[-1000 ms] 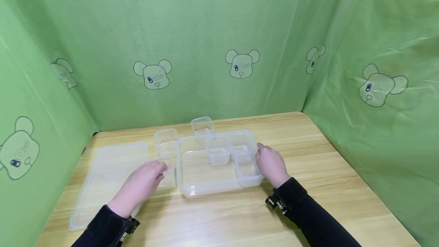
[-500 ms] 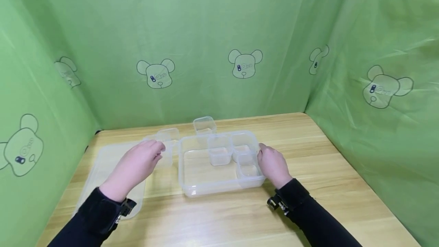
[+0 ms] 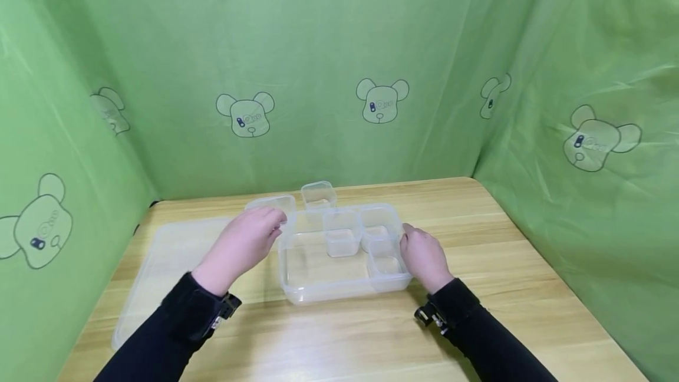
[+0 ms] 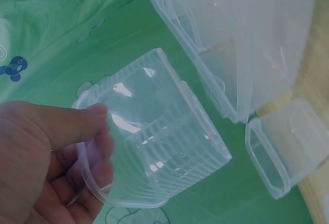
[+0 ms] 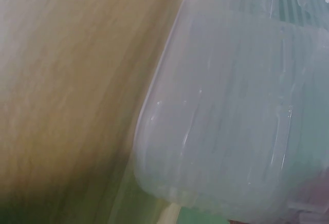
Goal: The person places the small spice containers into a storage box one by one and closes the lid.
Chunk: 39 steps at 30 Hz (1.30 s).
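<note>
Cup (image 4: pixel 159 131), small and clear, is pinched at its rim by the left hand (image 4: pixel 31 152) in the left wrist view. Its mouth faces the palm and its bottom points away, so its middle line runs from lower left to upper right there. It is about as tall as wide, so I see no long side.

In the head view, that cup is at the back left corner of the big box (image 3: pixel 339 292), mouth up, partly hidden by the hand. The box's long side runs left to right. Three cups (image 3: pixel 343 236) sit inside; I think the step is filling the box. Next, the cup probably needs to go down gently into the bare left part.

The right hand (image 3: pixel 424 255) is curled at the box's right wall.

In the right wrist view, I cannot tell if that hand grips the wall.
</note>
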Motion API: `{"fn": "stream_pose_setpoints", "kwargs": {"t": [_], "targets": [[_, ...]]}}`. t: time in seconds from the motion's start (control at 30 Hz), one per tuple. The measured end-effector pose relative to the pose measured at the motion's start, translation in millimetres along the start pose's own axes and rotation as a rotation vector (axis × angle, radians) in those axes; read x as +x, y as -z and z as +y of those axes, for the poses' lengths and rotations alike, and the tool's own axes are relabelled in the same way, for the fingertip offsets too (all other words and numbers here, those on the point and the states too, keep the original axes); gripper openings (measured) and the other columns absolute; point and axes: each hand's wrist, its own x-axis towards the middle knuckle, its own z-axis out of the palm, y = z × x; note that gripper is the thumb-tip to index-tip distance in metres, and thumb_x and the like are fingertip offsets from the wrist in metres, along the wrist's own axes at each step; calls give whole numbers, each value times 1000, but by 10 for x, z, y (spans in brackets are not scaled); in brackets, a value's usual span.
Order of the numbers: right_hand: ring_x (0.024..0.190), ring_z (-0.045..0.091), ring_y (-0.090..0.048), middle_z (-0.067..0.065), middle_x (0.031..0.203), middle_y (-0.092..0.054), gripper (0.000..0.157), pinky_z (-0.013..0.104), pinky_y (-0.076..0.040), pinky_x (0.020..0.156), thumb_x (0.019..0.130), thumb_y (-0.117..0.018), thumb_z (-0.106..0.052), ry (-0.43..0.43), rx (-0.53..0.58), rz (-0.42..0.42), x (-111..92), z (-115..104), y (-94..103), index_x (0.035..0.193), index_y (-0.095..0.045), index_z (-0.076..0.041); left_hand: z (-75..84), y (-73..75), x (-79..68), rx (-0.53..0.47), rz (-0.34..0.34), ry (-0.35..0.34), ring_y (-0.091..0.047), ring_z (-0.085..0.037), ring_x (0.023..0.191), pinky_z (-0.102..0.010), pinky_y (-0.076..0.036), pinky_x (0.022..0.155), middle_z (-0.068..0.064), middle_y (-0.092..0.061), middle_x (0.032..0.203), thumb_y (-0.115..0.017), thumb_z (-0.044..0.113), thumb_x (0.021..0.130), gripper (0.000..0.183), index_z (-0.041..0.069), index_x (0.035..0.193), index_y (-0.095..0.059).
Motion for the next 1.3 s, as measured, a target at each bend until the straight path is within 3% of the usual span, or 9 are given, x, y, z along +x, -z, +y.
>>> {"fn": "stream_pose_setpoints", "kwargs": {"t": [0.13,0.33,0.77,1.07,1.3], "targets": [[98,44,-67,30,121,-64,38,55,-54,82,100,-43,-8,-2,7,3,-15,1,8,131,-57,10,52,-85,57,-11,5,-19,-65,-25,85,-39,-54,80,-4,-67,89,-76,-3,83,20,6,95,-63],[99,44,-67,31,122,-63,38,55,-55,82,100,-43,-8,-12,11,-5,-39,15,3,131,-57,10,119,-238,115,-24,-61,24,-66,-23,90,-36,-55,81,-3,-69,96,-74,1,87,16,8,100,-65],[76,32,-64,31,121,-64,38,49,-56,70,101,-44,-9,-1,16,13,-27,15,16,130,-58,10,180,-478,147,-48,-138,40,-66,-22,93,-35,-55,83,-3,-67,97,-70,2,91,13,9,101,-65],[94,42,-68,31,121,-64,38,54,-55,79,100,-44,-8,0,17,7,-37,16,10,130,-58,11,173,-647,100,-53,-185,43,-68,-23,93,-34,-56,85,-6,-70,98,-62,-2,94,12,7,100,-66],[90,39,-68,30,122,-63,38,53,-56,76,101,-43,-9,-6,20,3,-36,-2,31,131,-57,10,143,-704,84,-59,-236,49,-69,-24,91,-36,-56,84,-7,-71,96,-63,-4,92,11,6,97,-66]]}}
